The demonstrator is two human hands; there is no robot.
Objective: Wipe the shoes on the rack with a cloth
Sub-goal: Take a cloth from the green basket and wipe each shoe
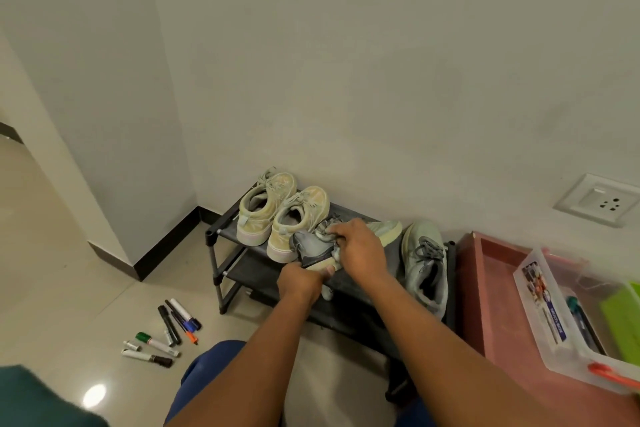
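A low black shoe rack (221, 231) stands against the wall. Two beige sneakers (277, 215) sit side by side on its top shelf at the left. A grey sneaker (311, 246) lies on its side in the middle, and my left hand (299, 282) grips its heel and sole. My right hand (360, 250) presses a crumpled grey cloth (329, 229) against the upper of that shoe. A second grey sneaker (424, 263) rests at the right end of the shelf. The lower shelf is mostly hidden by my arms.
Several markers (162, 333) lie on the tiled floor left of the rack. A pink low table (491, 288) stands right of the rack, carrying a clear plastic box (540, 308) of stationery. A wall socket (599, 201) is above it.
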